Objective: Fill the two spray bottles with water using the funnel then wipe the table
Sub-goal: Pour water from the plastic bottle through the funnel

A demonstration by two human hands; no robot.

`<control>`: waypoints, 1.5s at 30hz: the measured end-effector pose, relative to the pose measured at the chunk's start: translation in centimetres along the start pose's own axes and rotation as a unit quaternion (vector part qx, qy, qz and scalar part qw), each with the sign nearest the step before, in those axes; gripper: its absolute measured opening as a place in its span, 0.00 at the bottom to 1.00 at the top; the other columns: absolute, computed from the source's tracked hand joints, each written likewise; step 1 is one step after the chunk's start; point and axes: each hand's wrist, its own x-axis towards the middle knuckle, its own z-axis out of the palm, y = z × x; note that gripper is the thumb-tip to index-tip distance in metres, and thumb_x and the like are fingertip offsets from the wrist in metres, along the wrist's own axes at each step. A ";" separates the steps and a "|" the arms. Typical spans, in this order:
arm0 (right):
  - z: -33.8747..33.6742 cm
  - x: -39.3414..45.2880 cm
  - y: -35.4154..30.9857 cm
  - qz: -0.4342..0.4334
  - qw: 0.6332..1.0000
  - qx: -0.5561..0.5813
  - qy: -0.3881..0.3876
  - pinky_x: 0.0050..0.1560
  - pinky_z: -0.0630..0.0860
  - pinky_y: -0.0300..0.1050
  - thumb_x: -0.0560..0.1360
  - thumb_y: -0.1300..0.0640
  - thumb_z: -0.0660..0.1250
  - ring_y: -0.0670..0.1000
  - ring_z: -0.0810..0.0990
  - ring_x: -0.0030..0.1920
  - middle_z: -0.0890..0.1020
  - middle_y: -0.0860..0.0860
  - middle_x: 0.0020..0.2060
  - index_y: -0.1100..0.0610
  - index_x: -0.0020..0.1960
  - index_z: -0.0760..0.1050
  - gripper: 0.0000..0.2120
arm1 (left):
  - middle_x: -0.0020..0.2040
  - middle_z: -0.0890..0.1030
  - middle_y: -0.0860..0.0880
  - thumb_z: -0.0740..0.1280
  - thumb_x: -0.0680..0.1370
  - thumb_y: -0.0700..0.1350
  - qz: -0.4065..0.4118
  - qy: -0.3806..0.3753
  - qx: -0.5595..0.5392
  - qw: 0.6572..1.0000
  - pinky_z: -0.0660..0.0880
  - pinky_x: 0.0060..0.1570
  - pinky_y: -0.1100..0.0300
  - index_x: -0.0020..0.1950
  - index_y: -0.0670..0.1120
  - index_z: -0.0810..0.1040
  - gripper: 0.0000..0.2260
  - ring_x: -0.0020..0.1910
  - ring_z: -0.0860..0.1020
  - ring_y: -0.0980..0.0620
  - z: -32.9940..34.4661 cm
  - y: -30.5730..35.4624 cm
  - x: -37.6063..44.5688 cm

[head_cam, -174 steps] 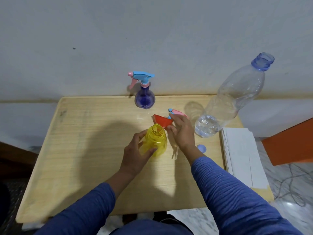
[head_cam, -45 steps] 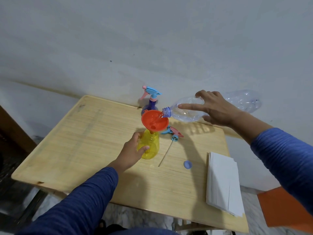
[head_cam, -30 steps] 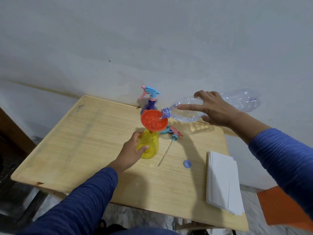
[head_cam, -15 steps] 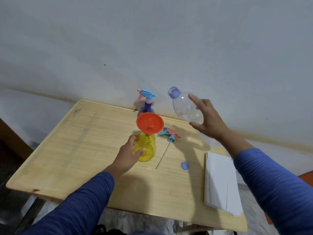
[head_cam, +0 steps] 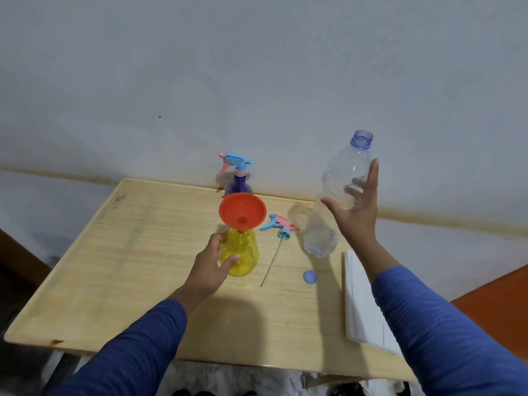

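Observation:
A yellow spray bottle (head_cam: 243,252) stands mid-table with its head off and an orange funnel (head_cam: 243,210) in its neck. My left hand (head_cam: 210,264) grips the yellow bottle's side. To the right, a clear water bottle (head_cam: 341,167) stands upright on the table, uncapped and nearly empty. My right hand (head_cam: 357,221) is at its upper part with fingers spread, the thumb in front and the other fingers behind. A purple spray bottle (head_cam: 238,185) with its head on stands at the back by the wall. The loose spray head (head_cam: 281,225) with its tube lies between the bottles.
The wooden table (head_cam: 114,267) stands against a white wall. A blue bottle cap (head_cam: 310,277) lies in front of the water bottle. A white stack of folded sheets (head_cam: 363,304) sits along the right edge. An orange object (head_cam: 497,304) is beyond that edge.
The water bottle was tipped into the funnel, pouring. It has since swung upright and come down onto the table, and my right hand's fingers have spread. My left hand has stayed on the yellow bottle.

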 end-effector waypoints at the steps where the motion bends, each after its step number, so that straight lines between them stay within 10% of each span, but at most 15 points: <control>1: 0.2 -0.3 0.1 0.007 1.000 0.002 0.010 0.60 0.75 0.54 0.62 0.59 0.79 0.52 0.77 0.55 0.70 0.52 0.56 0.32 0.71 0.44 0.55 | 0.63 0.73 0.53 0.68 0.76 0.47 0.000 0.000 0.003 1.000 0.70 0.59 0.57 0.70 0.52 0.62 0.25 0.63 0.72 0.53 0.0 0.0 0.0; 17: -0.6 -3.9 -2.0 0.062 0.991 -0.100 0.058 0.66 0.65 0.43 0.69 0.55 0.74 0.52 0.64 0.72 0.59 0.49 0.75 0.41 0.75 0.41 0.49 | 0.60 0.71 0.55 0.70 0.75 0.46 0.007 -0.019 -0.012 1.000 0.68 0.58 0.59 0.69 0.49 0.64 0.25 0.60 0.70 0.54 -0.5 -0.7 0.7; 24: 0.2 -8.1 -5.7 0.062 0.983 -0.117 0.124 0.56 0.68 0.33 0.73 0.60 0.70 0.50 0.74 0.58 0.69 0.57 0.62 0.52 0.73 0.60 0.33 | 0.64 0.74 0.49 0.69 0.75 0.50 0.010 -0.036 0.014 0.999 0.72 0.61 0.48 0.67 0.52 0.63 0.24 0.64 0.73 0.45 -0.9 -1.0 0.7; 27: 2.5 -9.8 -6.8 0.049 0.994 -0.077 0.059 0.50 0.70 0.26 0.72 0.60 0.71 0.49 0.77 0.53 0.73 0.54 0.59 0.52 0.68 0.70 0.25 | 0.63 0.75 0.48 0.69 0.75 0.51 0.015 -0.033 0.025 0.999 0.73 0.59 0.46 0.67 0.51 0.63 0.24 0.62 0.74 0.44 -0.9 -0.8 0.7; 32: 6.2 -11.2 -8.4 0.053 0.992 -0.059 -0.099 0.64 0.70 0.43 0.71 0.54 0.73 0.43 0.71 0.62 0.72 0.53 0.67 0.47 0.63 0.76 0.21 | 0.62 0.76 0.47 0.69 0.75 0.49 0.036 -0.020 0.029 0.999 0.74 0.57 0.47 0.66 0.49 0.65 0.23 0.60 0.75 0.44 -0.9 -0.7 0.6; 45: 8.3 -11.0 -9.8 0.074 0.995 -0.031 -0.064 0.55 0.66 0.23 0.70 0.64 0.72 0.44 0.74 0.58 0.79 0.56 0.60 0.59 0.51 0.83 0.10 | 0.62 0.76 0.48 0.70 0.75 0.47 0.043 -0.021 0.012 0.999 0.67 0.51 0.59 0.65 0.46 0.66 0.22 0.58 0.74 0.49 -0.9 -0.6 0.5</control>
